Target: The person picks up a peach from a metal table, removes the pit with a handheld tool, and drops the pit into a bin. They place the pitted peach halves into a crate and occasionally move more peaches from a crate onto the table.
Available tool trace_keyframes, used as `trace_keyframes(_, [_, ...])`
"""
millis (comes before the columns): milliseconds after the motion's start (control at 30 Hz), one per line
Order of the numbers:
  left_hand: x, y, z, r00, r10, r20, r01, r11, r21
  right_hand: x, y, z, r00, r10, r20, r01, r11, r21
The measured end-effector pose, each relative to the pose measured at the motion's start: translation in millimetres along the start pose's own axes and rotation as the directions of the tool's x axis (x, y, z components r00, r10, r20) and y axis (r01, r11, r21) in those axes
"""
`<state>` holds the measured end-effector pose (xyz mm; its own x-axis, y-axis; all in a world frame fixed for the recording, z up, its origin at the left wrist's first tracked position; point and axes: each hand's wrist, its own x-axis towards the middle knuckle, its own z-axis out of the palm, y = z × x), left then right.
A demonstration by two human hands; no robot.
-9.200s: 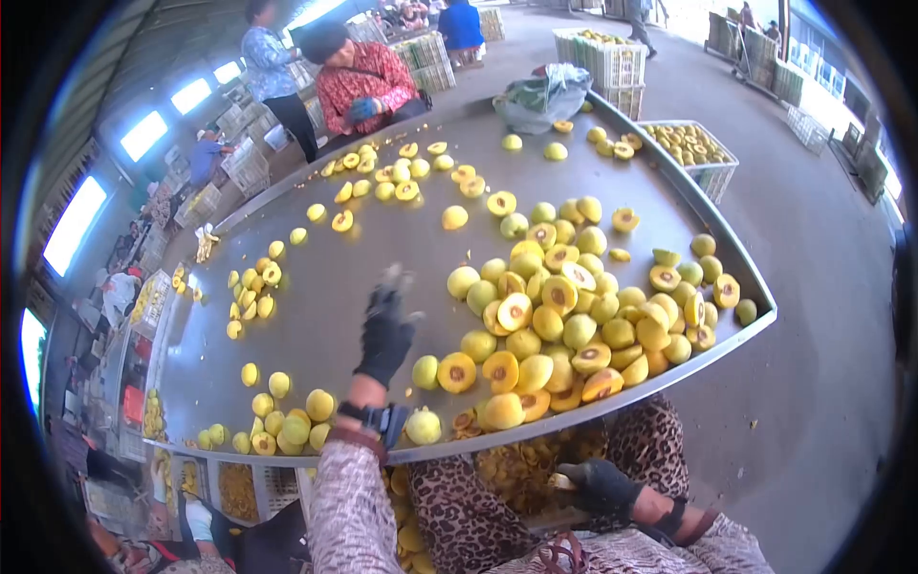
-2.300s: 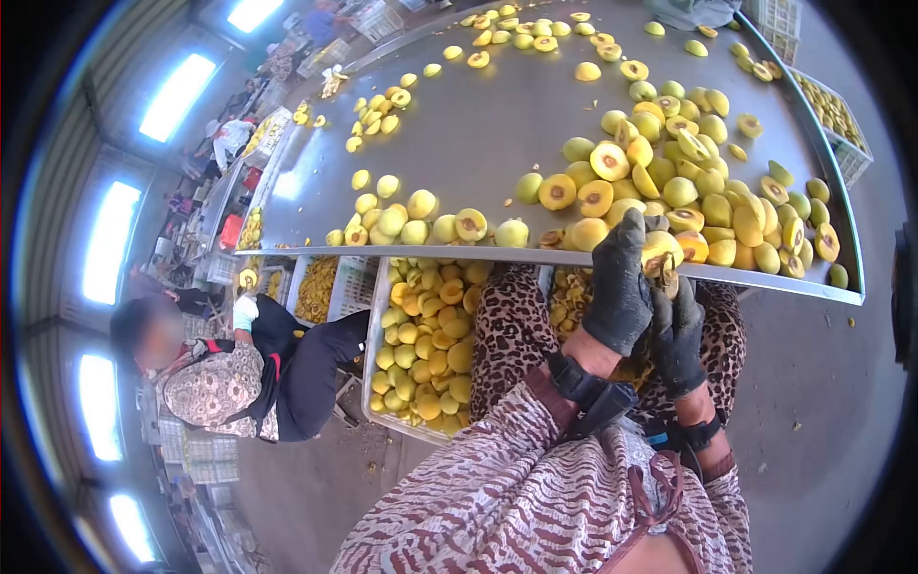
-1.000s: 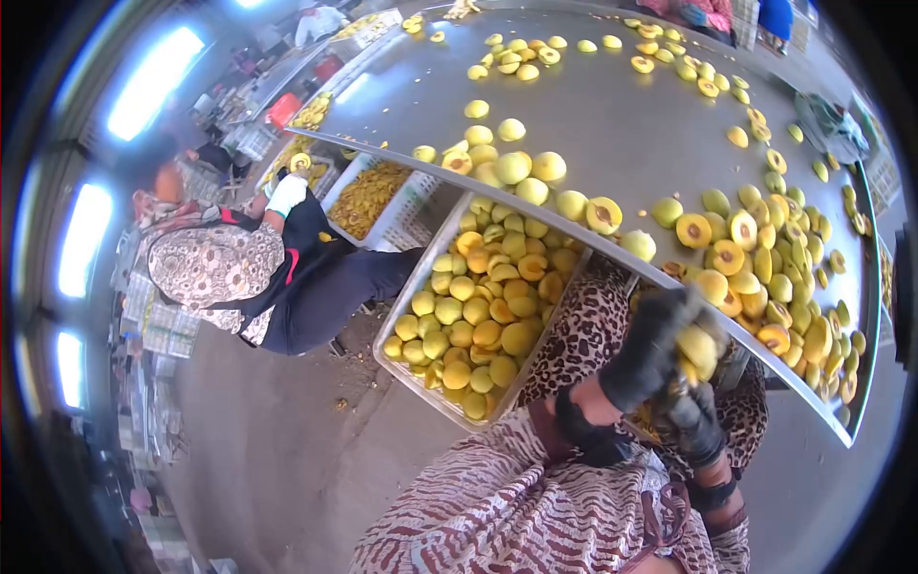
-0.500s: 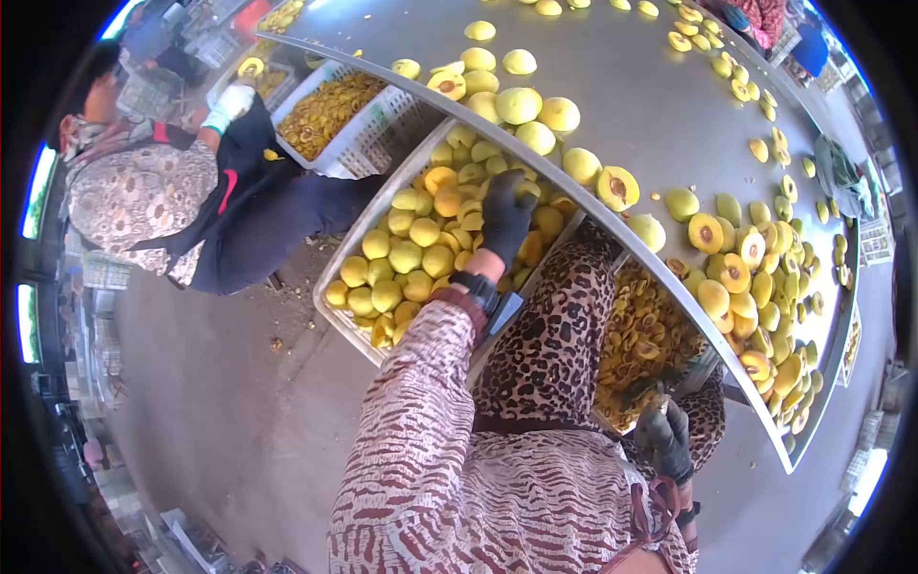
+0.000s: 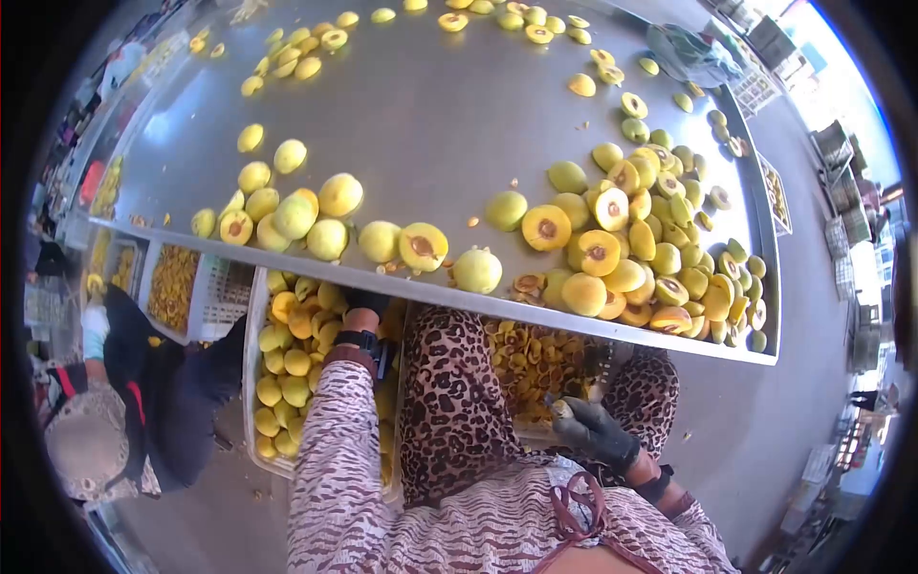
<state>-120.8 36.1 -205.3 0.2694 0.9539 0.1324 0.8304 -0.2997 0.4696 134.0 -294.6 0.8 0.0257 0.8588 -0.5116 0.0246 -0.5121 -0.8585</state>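
Observation:
My left hand (image 5: 366, 308), in a dark glove, reaches into a crate (image 5: 256, 383) of whole yellow stone fruit, peaches by their look. Its fingers are hidden under the table's edge and among the fruit. My right hand (image 5: 595, 430), in a dark grey glove, is closed in front of my lap. A small pale tip (image 5: 560, 409) shows at its fingers; what it belongs to cannot be made out. Just beyond that hand, between my knees, lies a container of brownish-yellow fruit scraps (image 5: 535, 364).
A metal table (image 5: 421, 124) with a raised rim spans the front. Cut halves and whole fruit are heaped at its right (image 5: 631, 249), with more fruit along the near edge (image 5: 296, 215). At left, a person (image 5: 124, 411) sits beside a white crate (image 5: 206, 297) of scraps.
The view has swung right and up, showing more of the table. My left hand has gone from plain sight to mostly hidden under the table's edge. My right hand stays closed near my lap.

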Motion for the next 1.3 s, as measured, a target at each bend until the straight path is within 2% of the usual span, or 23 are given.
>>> trace_keyframes(133, [2, -33, 9, 0.987, 0.131, -0.090, -0.127, 0.991, 0.048, -2, 0, -6, 0.986, -0.163, 0.042, 0.165, 0.985, -0.058])
trace_keyframes(200, [11, -77, 13, 0.863, 0.349, -0.366, -0.349, 0.935, 0.068, -7, -1, -8, 0.979, -0.204, 0.003, 0.204, 0.979, -0.013])
trace_keyframes(233, [-5, -48, -30, 0.947, -0.118, -0.298, -0.015, 0.912, -0.409, -12, -1, -11, 0.989, -0.150, -0.007, 0.149, 0.980, 0.133])
trace_keyframes(267, [-20, -13, -75, 0.866, -0.499, -0.021, 0.313, 0.576, -0.755, -16, 2, -17, 0.995, -0.098, -0.008, 0.097, 0.957, 0.275])
trace_keyframes(333, [-27, -18, -100, 0.665, -0.580, -0.470, 0.094, 0.690, -0.718, -8, 46, -27, 0.995, -0.087, 0.041, 0.063, 0.912, 0.406])
trace_keyframes(367, [-25, 29, -132, 0.654, -0.403, -0.641, 0.012, 0.852, -0.523, -1, 59, -26, 0.971, -0.216, -0.106, 0.210, 0.976, -0.060])
trace_keyframes(400, [-14, 54, -144, 0.692, -0.172, -0.701, -0.112, 0.934, -0.340, 0, 65, -24, 0.907, -0.383, -0.178, 0.242, 0.817, -0.524])
trace_keyframes(433, [0, 81, -151, 0.700, 0.065, -0.711, -0.238, 0.960, -0.145, -2, 57, -23, 0.906, -0.385, -0.177, 0.247, 0.819, -0.518])
trace_keyframes(467, [6, 137, -149, 0.816, -0.034, -0.576, -0.318, 0.807, -0.498, -3, 39, -20, 0.890, -0.427, -0.159, 0.342, 0.857, -0.386])
trace_keyframes(533, [42, 163, -101, 0.925, 0.271, -0.267, -0.350, 0.882, -0.316, -8, 25, -14, 0.861, -0.478, -0.172, 0.434, 0.868, -0.240])
trace_keyframes(600, [41, 238, -77, 0.809, 0.560, -0.178, -0.570, 0.822, -0.009, -14, 22, -14, 0.859, -0.476, -0.190, 0.413, 0.862, -0.296])
trace_keyframes(633, [40, 260, -67, 0.839, 0.537, 0.085, -0.544, 0.826, 0.149, -20, 26, -17, 0.849, -0.483, -0.216, 0.414, 0.860, -0.299])
trace_keyframes(667, [29, 269, -52, 0.741, 0.670, 0.046, -0.630, 0.670, 0.392, -28, 31, -21, 0.842, -0.493, -0.221, 0.420, 0.854, -0.306])
trace_keyframes(767, [43, 275, -32, 0.737, 0.649, 0.192, -0.676, 0.691, 0.256, -50, 45, -30, 0.839, -0.451, -0.304, 0.411, 0.892, -0.191])
trace_keyframes(867, [42, 283, -73, 0.761, 0.580, 0.289, -0.575, 0.810, -0.111, -66, 35, -39, 0.859, -0.380, -0.344, 0.408, 0.913, 0.010])
trace_keyframes(933, [21, 284, -104, 0.887, 0.373, 0.271, -0.029, 0.632, -0.774, -64, 23, -40, 0.868, -0.301, -0.395, 0.398, 0.898, 0.189])
trace_keyframes(967, [2, 292, -124, 0.856, 0.384, 0.346, 0.142, 0.470, -0.871, -59, 14, -40, 0.875, -0.277, -0.397, 0.389, 0.891, 0.236])
trace_keyframes(1100, [-69, 305, -136, 0.697, 0.589, 0.409, -0.064, 0.619, -0.783, -23, -15, -29, 0.791, -0.359, -0.496, 0.513, 0.831, 0.216])
trace_keyframes(1133, [-86, 305, -133, 0.677, 0.627, 0.385, -0.131, 0.618, -0.775, -17, -20, -26, 0.870, -0.235, -0.434, 0.437, 0.776, 0.455])
trace_keyframes(1167, [-106, 310, -140, 0.717, 0.489, 0.496, 0.205, 0.532, -0.821, -13, -24, -23, 0.932, -0.127, -0.339, 0.332, 0.672, 0.662])
trace_keyframes(1200, [-122, 314, -140, 0.716, 0.486, 0.501, 0.207, 0.538, -0.817, -11, -27, -20, 0.933, -0.124, -0.337, 0.330, 0.667, 0.668])
trace_keyframes(1267, [-148, 319, -136, 0.804, 0.432, 0.408, 0.515, -0.163, -0.841, -8, -31, -17, 0.950, -0.089, -0.301, 0.299, 0.541, 0.786])
trace_keyframes(1300, [-152, 307, -126, 0.785, 0.403, 0.471, 0.592, -0.265, -0.761, -10, -30, -19, 0.953, -0.052, -0.298, 0.257, 0.657, 0.709])
